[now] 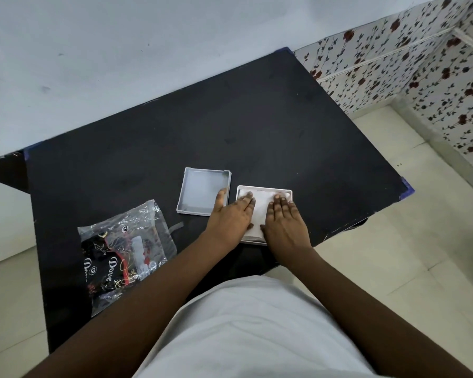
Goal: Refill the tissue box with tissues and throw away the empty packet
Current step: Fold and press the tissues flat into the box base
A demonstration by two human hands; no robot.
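I see the white square plastic tissue box [264, 214] at the near edge of the black table [230, 126], with white tissues [261, 205] inside. My left hand [231, 218] and right hand [284, 227] lie flat on them, fingers stretched, gripping nothing. The grey lid [202, 190] lies just left; the crumpled clear packet [126, 255] farther left.

— What sort of place is this?
— A room in a home, most likely. A small black table [230, 126] stands against a plain pale wall [120, 50].
— Anything else?
— Flowered wallpaper [421, 64] covers the wall on the right, and the floor [393, 241] has light tiles. A printed plastic packet [126, 252] lies on the table, though its label is hard to read.
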